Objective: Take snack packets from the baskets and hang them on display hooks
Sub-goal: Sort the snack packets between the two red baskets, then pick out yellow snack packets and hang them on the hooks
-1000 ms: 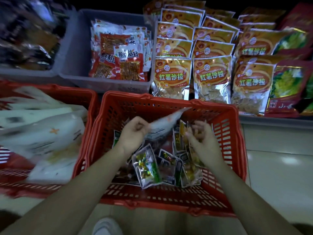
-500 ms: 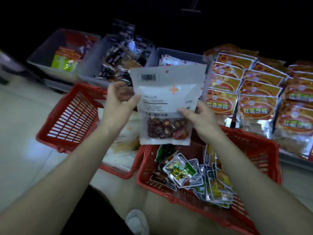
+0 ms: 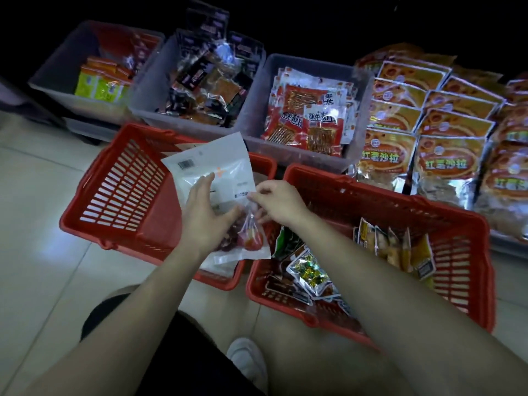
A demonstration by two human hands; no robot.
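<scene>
The white plastic snack packet is tilted over the left red slotted plastic basket, at 9 o'clock from the right red basket. The left hand rests straight-fingered on it. The right hand pinches its 3 o'clock edge.

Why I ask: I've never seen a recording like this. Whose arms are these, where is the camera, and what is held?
One camera sits on a person's head, looking down, so both bare arms are theirs. The left hand rests with fairly straight fingers on a white plastic snack packet with a barcode and clear window; the right hand pinches its edge. On the pale tiled floor stand two red slatted plastic baskets: the left red basket under the packet, the right red basket holding small foil packets. Behind are grey plastic bins of snacks.
</scene>
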